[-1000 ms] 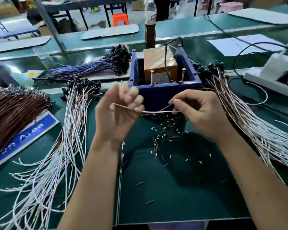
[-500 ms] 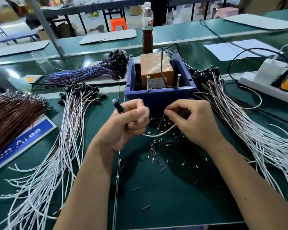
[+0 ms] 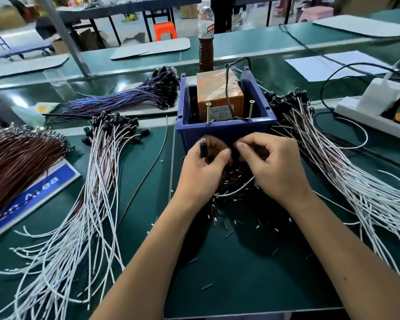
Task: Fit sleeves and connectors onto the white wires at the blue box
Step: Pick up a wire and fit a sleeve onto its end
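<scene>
Clearly midway: just near the deep-blue plastic box [image 3: 225, 132], the left hand [image 3: 203, 167] grips a black-capped white wire [image 3: 234, 192] while the right hand [image 3: 275, 167] pinches its end; unfinished white wires [image 3: 346, 181] lie right, a connector-fitted bundle [image 3: 90, 181] left.

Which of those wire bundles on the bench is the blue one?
The blue wire bundle lies far left of the blue box; the other bundles are white or brown.
</scene>
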`<control>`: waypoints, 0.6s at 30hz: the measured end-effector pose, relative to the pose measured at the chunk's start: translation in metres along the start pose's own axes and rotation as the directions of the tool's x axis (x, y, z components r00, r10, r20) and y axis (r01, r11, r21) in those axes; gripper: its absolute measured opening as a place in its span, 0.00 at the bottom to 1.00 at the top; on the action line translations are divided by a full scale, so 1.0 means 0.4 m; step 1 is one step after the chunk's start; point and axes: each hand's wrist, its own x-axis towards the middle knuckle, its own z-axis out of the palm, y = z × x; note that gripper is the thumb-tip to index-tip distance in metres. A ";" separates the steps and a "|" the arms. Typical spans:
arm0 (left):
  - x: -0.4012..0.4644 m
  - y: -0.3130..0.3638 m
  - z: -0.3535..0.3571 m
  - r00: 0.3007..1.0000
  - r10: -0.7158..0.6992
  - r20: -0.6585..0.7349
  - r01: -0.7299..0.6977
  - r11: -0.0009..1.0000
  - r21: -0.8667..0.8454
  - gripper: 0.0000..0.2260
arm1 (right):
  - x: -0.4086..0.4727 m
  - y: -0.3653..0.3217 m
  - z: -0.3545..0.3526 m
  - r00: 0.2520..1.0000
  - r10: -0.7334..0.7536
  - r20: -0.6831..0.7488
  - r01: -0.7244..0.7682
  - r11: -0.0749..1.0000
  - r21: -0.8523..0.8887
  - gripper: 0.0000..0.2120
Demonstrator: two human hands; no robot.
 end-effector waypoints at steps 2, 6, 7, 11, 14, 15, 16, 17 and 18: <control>-0.003 -0.005 0.000 0.991 0.134 0.000 -0.132 0.976 0.172 0.06 | -0.002 -0.002 0.002 1.000 -0.012 0.016 0.012 1.000 0.004 0.06; -0.006 -0.002 -0.011 0.944 0.327 0.044 -0.317 0.861 0.397 0.05 | -0.002 -0.003 0.002 0.999 -0.017 0.043 0.017 1.000 0.001 0.06; -0.004 -0.002 -0.014 0.934 0.357 0.028 -0.334 0.840 0.428 0.04 | -0.003 -0.003 0.002 0.999 -0.018 0.043 0.018 1.000 0.000 0.06; -0.001 -0.004 -0.020 0.920 0.391 0.020 -0.355 0.812 0.464 0.04 | -0.005 -0.002 0.005 0.999 -0.017 0.029 0.017 1.000 -0.016 0.05; 0.001 -0.008 -0.018 0.943 0.332 0.003 -0.307 0.868 0.390 0.04 | -0.005 0.001 0.010 1.000 0.013 0.022 -0.013 1.000 -0.026 0.04; 0.003 -0.008 -0.018 0.945 0.327 -0.006 -0.300 0.876 0.378 0.05 | -0.005 0.000 0.010 1.000 0.018 0.020 -0.017 1.000 -0.023 0.03; 0.003 -0.007 -0.017 0.944 0.331 -0.014 -0.301 0.877 0.375 0.05 | -0.005 0.000 0.010 1.000 0.021 0.019 -0.021 1.000 -0.015 0.02; 0.003 -0.005 -0.018 0.939 0.342 -0.022 -0.308 0.872 0.381 0.05 | -0.004 -0.001 0.010 0.999 0.025 0.019 -0.025 1.000 -0.005 0.01; 0.003 -0.003 -0.019 0.933 0.358 -0.027 -0.319 0.862 0.394 0.05 | -0.004 -0.002 0.010 0.999 0.030 0.023 -0.030 1.000 0.004 0.01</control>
